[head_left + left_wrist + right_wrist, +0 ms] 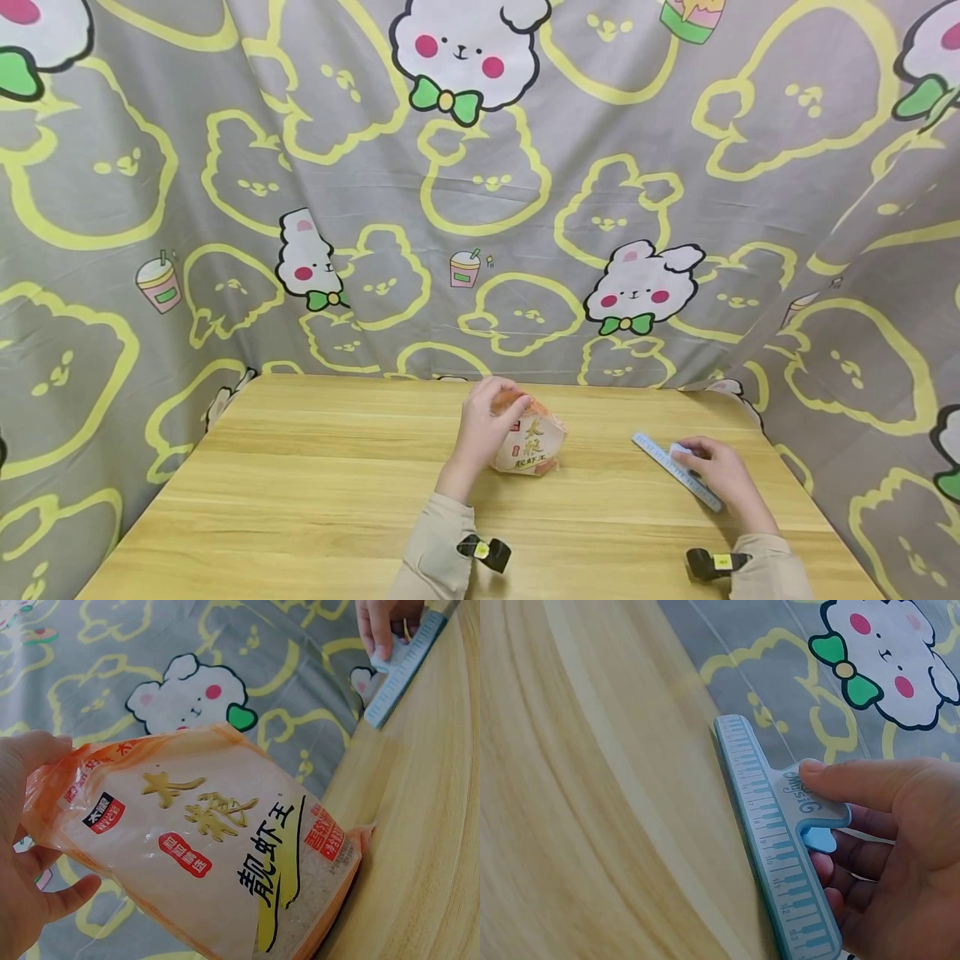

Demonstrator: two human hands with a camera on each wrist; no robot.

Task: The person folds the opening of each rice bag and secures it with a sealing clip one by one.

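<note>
An orange-and-white plastic bag of rice (534, 442) stands on the table, printed with gold and black characters. Its crumpled orange top is in the grip of my left hand (480, 425), fingers curled over the edge. In the left wrist view the bag (202, 840) leans across the picture, pale grains faintly showing low down. To the right, my right hand (720, 471) pinches the handle of a long light-blue bag clip (769, 832). Piano keys and numbers run along the clip's bar, and the thumb presses on its lettered handle. The clip is apart from the bag.
Everything stands on a wood-grain table (300, 467). A grey curtain (375, 192) with yellow outlines and white cartoon rabbits hangs behind the table and on both sides. Black straps with yellow labels circle both sleeved wrists.
</note>
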